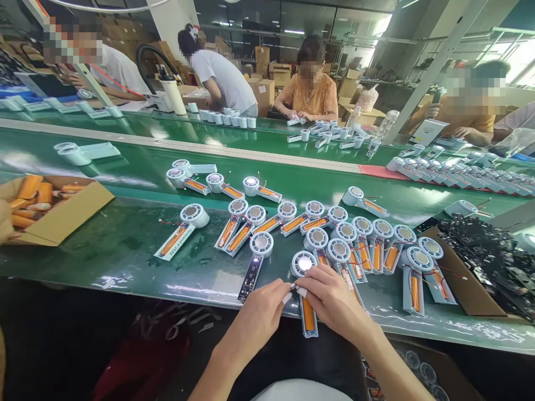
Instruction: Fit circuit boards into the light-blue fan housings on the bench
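My left hand [267, 303] and my right hand [330, 292] meet at the table's front edge, fingertips pinched together with white covers on some fingers. Between them is a small dark piece [295, 287], mostly hidden; its kind cannot be made out. Directly beneath lies an open handheld fan [304, 263], its round head away from me and an orange battery [308, 314] in its handle, which juts past the edge. Left of it rests another handheld fan [261, 244] with a black circuit board [249, 277] over its handle.
Several open fans [378, 229] with batteries and loose wires crowd the table. A carton of orange batteries [71, 217] stands left, with a hand at its side. Black circuit boards [493, 250] fill a carton at right. Beyond runs a green belt [142, 150]; several co-workers sit behind it.
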`<state>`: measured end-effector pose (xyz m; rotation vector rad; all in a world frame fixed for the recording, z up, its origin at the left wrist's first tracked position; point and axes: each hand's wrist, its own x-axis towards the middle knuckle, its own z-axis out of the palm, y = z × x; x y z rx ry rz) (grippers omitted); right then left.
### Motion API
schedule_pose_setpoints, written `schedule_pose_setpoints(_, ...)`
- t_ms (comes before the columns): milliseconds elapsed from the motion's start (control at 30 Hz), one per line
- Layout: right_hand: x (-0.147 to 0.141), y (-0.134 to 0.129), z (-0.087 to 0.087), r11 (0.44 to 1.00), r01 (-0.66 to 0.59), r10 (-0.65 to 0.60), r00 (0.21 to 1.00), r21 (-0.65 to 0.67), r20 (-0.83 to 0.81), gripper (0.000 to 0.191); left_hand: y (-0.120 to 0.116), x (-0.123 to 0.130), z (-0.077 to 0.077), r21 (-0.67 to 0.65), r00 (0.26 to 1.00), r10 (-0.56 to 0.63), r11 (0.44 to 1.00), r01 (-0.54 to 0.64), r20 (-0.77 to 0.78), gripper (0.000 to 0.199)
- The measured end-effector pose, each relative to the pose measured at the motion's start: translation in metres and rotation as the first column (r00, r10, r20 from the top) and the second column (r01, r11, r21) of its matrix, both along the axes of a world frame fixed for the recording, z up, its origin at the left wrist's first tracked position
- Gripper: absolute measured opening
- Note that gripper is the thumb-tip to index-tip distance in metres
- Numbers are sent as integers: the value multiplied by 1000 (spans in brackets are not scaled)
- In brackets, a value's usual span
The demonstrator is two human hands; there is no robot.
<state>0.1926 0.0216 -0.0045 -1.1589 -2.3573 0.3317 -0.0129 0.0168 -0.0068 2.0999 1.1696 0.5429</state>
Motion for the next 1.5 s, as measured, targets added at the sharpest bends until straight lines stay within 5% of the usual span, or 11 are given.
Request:
schedule_pose_setpoints(100, -3, 0, 2, 999, 25, -26, 999, -20, -33, 25, -1, 2, -3, -1, 999, 34, 999, -34, 35, 35)
schedule_pose_setpoints(300, 25, -11, 25, 944, 60, -148, 956, -323, -255, 24, -11, 10, -14, -156, 957, 253, 960, -231, 141, 36)
schedule_pose_setpoints(467, 35, -32, 27, 909, 38, -55, 998, -415, -30, 51, -20, 9, -22, -295, 925, 368, 898, -326, 98, 41)
schedule_pose_setpoints(567, 30, -37, 20, 896, 113, -106, 994, -429, 41, 56, -22, 8, -23, -291, 917, 383, 895, -338, 113, 41)
schedule_pose_setpoints(733, 21, -36, 15, 870, 233, -205, 972, -434, 111, 33, -23, 8, -25, -277, 907, 406, 889, -364, 111, 42)
schedule_pose_setpoints(867, 18, -35, 12, 923, 185, -212, 976, -337, -44, 29, -24, 8, -24, -274, 904, 407, 891, -362, 128, 41)
schedule_pose_setpoints(967, 15, -30, 9, 929, 283, -337, 913, -236, -230, 22, -26, 8, -21, -259, 907, 397, 899, -353, 142, 39)
schedule_pose_setpoints(1067, 7, -23, 5, 891, 349, -441, 816, -289, -375, 17, -27, 9, -19, -232, 912, 384, 909, -347, 141, 39)
schedule_pose_setpoints(1333, -16, -8, 0, 765, 123, -587, 538, -632, -606, 25, -26, 11, -17, -195, 919, 363, 923, -332, 155, 39)
schedule_pose_setpoints(1500, -7, -12, 11, 813, 135, -474, 719, -566, -509, 19, -26, 11, -16, -226, 913, 364, 920, -321, 185, 37)
